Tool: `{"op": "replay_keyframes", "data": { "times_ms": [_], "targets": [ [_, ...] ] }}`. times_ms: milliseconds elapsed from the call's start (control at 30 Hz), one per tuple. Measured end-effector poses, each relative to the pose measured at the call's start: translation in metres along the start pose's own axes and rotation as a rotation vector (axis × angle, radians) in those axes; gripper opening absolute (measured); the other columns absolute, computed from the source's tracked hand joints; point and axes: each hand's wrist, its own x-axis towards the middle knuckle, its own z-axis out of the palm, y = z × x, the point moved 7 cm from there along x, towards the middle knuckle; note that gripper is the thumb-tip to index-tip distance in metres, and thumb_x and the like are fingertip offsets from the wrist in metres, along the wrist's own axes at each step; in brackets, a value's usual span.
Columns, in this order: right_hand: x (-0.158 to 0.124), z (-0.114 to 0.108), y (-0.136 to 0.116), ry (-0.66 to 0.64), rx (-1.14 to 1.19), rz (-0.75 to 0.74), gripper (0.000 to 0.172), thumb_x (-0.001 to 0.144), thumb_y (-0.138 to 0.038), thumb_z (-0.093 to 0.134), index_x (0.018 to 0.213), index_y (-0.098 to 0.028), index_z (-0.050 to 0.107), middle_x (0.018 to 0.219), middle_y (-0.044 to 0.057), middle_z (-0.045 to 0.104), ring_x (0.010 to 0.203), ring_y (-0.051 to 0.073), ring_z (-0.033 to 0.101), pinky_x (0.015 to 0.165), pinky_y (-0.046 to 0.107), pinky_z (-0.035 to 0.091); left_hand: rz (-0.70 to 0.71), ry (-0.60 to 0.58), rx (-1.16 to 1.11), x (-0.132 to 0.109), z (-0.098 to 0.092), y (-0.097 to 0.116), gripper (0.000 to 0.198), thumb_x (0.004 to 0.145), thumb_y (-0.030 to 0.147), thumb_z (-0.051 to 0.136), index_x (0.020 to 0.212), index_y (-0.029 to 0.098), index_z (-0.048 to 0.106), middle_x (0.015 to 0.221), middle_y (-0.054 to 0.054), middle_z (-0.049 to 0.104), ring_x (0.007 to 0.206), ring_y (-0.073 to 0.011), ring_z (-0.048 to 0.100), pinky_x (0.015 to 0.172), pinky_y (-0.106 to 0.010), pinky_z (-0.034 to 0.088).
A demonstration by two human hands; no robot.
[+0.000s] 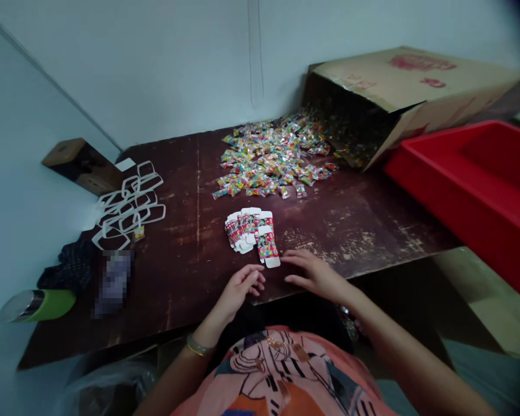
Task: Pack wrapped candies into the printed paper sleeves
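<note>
A fanned stack of small, flattened printed cartons [241,229] lies on the dark brown table, red and multicoloured with white flaps. At the stack's right side, one or two cartons [267,245] lie toward me. My right hand [307,270] is just right of their near end, fingers apart, holding nothing that I can see. Just left of the same end, my left hand [242,286] hovers near the table edge with loosely curled fingers and nothing visible in them. Beyond the cartons spreads a heap of small wrapped candies [273,156].
An open cardboard box [416,81] lies on its side at the back right, candies at its mouth. A red plastic bin [468,173] stands at the right. White loop frames [130,202], a small brown box [84,164], dark cloth [69,266] and a green cup [47,304] are at the left.
</note>
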Motion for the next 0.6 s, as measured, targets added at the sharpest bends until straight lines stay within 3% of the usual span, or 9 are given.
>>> {"op": "replay_keyframes", "data": {
  "times_ms": [67, 133, 200, 300, 400, 500, 600],
  "targets": [
    [0.032, 0.028, -0.001, 0.066, -0.138, -0.048, 0.062, 0.081, -0.041, 0.065, 0.136, -0.019, 0.046, 0.139, 0.014, 0.047, 0.127, 0.028, 0.042, 0.103, 0.045, 0.038, 0.006, 0.051, 0.002, -0.001, -0.013, 0.001, 0.039, 0.08, 0.044, 0.059, 0.108, 0.016, 0.059, 0.086, -0.005, 0.061, 0.073, -0.0138, 0.058, 0.061, -0.024, 0.043],
    [0.055, 0.045, 0.001, 0.119, -0.234, -0.056, 0.049, 0.086, -0.035, 0.059, 0.131, -0.015, 0.051, 0.134, 0.016, 0.052, 0.124, 0.029, 0.045, 0.101, 0.047, 0.038, -0.024, 0.081, -0.014, -0.004, -0.022, -0.001, 0.04, 0.079, 0.044, 0.061, 0.108, 0.016, 0.059, 0.086, -0.005, 0.062, 0.074, -0.0147, 0.059, 0.063, -0.026, 0.044],
    [0.062, 0.049, -0.002, 0.16, -0.238, -0.076, 0.03, 0.093, -0.026, 0.047, 0.117, -0.015, 0.062, 0.121, 0.015, 0.062, 0.11, 0.026, 0.055, 0.094, 0.043, 0.043, -0.06, 0.085, -0.095, -0.008, -0.025, -0.002, 0.043, 0.079, 0.044, 0.062, 0.111, 0.016, 0.057, 0.094, -0.008, 0.065, 0.081, -0.0175, 0.061, 0.071, -0.029, 0.046],
    [0.041, 0.04, -0.033, 0.188, -0.122, -0.215, 0.028, 0.096, -0.023, 0.04, 0.106, -0.019, 0.066, 0.109, 0.011, 0.068, 0.091, 0.02, 0.061, 0.084, 0.037, 0.047, -0.101, -0.018, -0.36, -0.006, -0.014, -0.005, 0.046, 0.08, 0.043, 0.061, 0.116, 0.015, 0.056, 0.11, -0.013, 0.064, 0.097, -0.0217, 0.061, 0.086, -0.036, 0.045],
    [0.012, 0.037, -0.074, 0.119, 0.045, -0.365, 0.022, 0.092, -0.032, 0.051, 0.107, -0.023, 0.065, 0.106, 0.007, 0.069, 0.095, 0.021, 0.059, 0.086, 0.037, 0.044, -0.136, -0.034, -0.475, -0.002, 0.002, -0.01, 0.036, 0.073, 0.028, 0.066, 0.105, 0.014, 0.061, 0.095, -0.009, 0.069, 0.086, -0.0187, 0.063, 0.079, -0.03, 0.046],
    [0.006, 0.03, -0.079, 0.201, 0.125, -0.237, 0.028, 0.087, -0.031, 0.058, 0.114, -0.023, 0.061, 0.114, 0.008, 0.064, 0.105, 0.024, 0.053, 0.091, 0.041, 0.042, -0.166, -0.003, -0.346, -0.004, 0.018, -0.017, 0.027, 0.064, 0.015, 0.064, 0.091, 0.014, 0.063, 0.069, -0.002, 0.066, 0.064, -0.0141, 0.06, 0.064, -0.025, 0.044],
    [0.014, 0.026, -0.062, 0.275, 0.187, -0.059, 0.015, 0.084, -0.023, 0.06, 0.098, -0.022, 0.063, 0.117, 0.009, 0.061, 0.109, 0.025, 0.05, 0.097, 0.046, 0.037, -0.214, -0.047, -0.264, -0.009, 0.033, -0.025, 0.028, 0.059, 0.012, 0.058, 0.087, 0.014, 0.061, 0.063, -0.001, 0.064, 0.058, -0.0152, 0.059, 0.062, -0.029, 0.045]
  ]
}}
